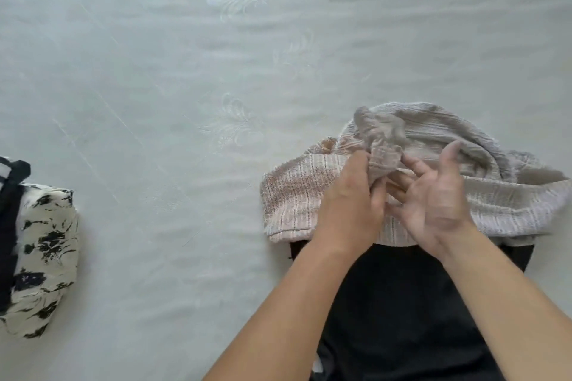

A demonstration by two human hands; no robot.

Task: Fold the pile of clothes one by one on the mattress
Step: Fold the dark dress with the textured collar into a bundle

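Observation:
A beige textured garment (pixel 433 139) lies crumpled on the pale mattress (pixel 185 71) at the right, its near edge over a black garment (pixel 402 303). My left hand (pixel 349 204) pinches a bunched fold of the beige cloth near its middle. My right hand (pixel 433 198) hovers beside it, palm up and fingers spread, blurred, touching the same fold with its fingertips. The black garment spreads toward me under both forearms.
A folded cream garment with black blotches (pixel 43 257) sits at the left edge, with a dark strap or piece (pixel 9 226) lying along its left side. The mattress cover shows a faint embossed leaf pattern.

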